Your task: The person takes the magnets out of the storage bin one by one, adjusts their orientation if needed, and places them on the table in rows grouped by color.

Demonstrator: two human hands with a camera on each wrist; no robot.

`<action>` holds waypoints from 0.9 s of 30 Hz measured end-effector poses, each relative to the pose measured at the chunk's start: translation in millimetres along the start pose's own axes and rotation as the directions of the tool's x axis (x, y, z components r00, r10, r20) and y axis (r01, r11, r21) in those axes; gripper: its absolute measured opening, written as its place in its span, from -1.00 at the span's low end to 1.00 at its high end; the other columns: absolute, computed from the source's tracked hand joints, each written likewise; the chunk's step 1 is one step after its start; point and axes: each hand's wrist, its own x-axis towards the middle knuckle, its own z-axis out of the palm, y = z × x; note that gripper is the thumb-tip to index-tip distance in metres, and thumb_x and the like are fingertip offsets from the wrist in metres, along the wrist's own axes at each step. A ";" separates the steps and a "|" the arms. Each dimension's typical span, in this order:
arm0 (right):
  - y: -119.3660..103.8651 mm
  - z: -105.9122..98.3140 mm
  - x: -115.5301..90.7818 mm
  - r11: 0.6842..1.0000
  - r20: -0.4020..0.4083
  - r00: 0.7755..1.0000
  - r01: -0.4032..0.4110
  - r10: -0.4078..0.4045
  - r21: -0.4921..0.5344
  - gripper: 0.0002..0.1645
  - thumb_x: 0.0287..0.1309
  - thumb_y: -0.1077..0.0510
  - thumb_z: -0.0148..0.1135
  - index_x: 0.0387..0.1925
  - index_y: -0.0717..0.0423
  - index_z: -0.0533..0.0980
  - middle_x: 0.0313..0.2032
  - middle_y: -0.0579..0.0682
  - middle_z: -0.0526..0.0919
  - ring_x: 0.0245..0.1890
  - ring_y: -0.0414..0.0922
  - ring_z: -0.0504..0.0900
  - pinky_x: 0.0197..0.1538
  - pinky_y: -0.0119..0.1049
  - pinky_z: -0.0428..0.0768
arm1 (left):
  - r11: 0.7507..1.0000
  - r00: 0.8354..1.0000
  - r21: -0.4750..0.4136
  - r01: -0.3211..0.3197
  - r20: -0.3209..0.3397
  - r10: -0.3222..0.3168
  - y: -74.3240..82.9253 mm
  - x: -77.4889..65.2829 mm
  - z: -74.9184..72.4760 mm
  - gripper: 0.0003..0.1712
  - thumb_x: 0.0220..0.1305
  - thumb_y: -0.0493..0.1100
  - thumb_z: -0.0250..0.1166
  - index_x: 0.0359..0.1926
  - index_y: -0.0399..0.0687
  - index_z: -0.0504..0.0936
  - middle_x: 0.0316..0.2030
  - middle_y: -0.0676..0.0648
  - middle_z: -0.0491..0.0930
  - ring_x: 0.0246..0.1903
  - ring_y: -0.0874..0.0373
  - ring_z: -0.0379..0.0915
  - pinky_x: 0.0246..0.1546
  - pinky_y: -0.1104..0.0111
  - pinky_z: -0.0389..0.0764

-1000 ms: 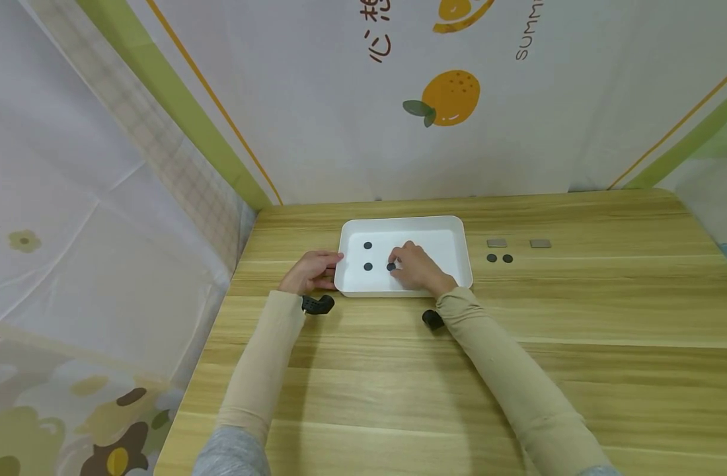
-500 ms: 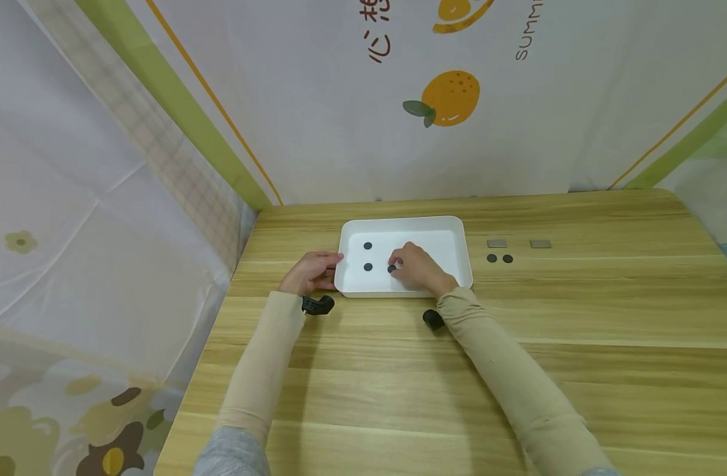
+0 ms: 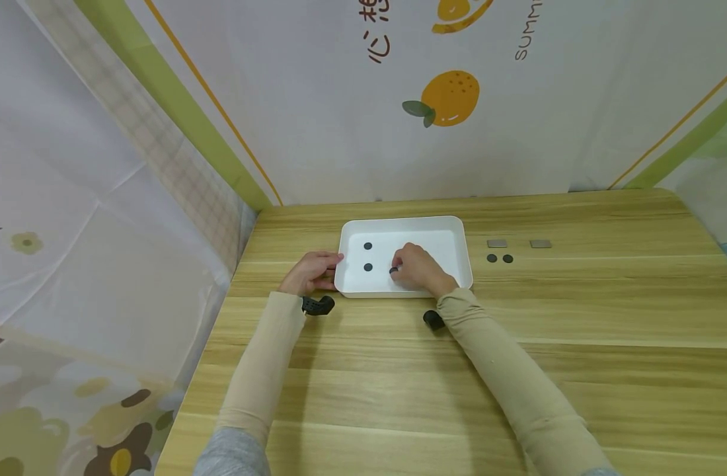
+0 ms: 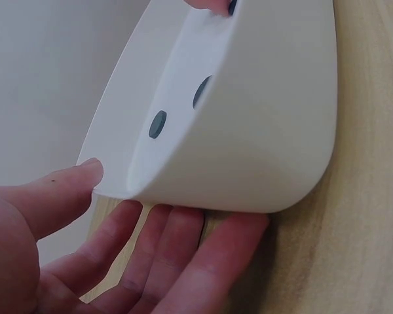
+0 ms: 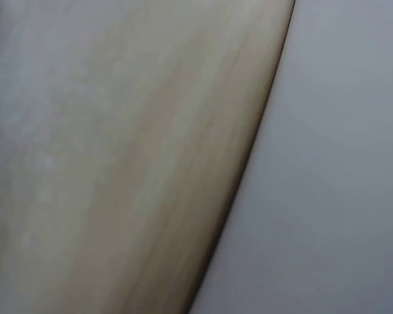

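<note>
A shallow white tray [image 3: 441, 248] lies on the wooden table. My left hand [image 3: 310, 272] grips its left end; in the left wrist view the thumb is at the rim and the fingers [image 4: 232, 252] are against the outer wall. Inside, two dark round discs [image 3: 368, 267] lie one behind the other near the left end. Over the tray's middle, my right hand [image 3: 418, 268] pinches a third dark disc [image 3: 393, 270] between thumb and fingertips, low over the tray floor. The right wrist view shows mainly the tray's outer wall [image 5: 321, 183] and the table.
To the right of the tray, two grey rectangular pieces [image 3: 540, 244] lie in a row, with two more dark discs [image 3: 507, 258] in front of them. The wooden table [image 3: 375, 383] extends toward me and to the right. A printed curtain [image 3: 340, 132] hangs behind it.
My right hand has shifted slightly right and toward me with the disc, which now appears more tilted and more covered by the fingers. My left hand stays at the tray.
</note>
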 end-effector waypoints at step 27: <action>1.2 -0.5 -1.7 1.000 0.034 0.999 0.018 -0.019 0.021 -0.86 0.08 0.19 0.26 -0.31 0.13 0.51 -0.20 0.05 0.55 -0.22 -0.04 0.48 -0.03 -0.17 0.49 | 1.000 1.000 0.003 0.003 -0.002 -0.003 1.2 -0.9 -0.7 -0.49 0.40 -0.07 0.17 0.28 -0.19 0.39 -0.18 -0.09 0.57 -0.34 0.16 0.59 -0.45 0.36 0.67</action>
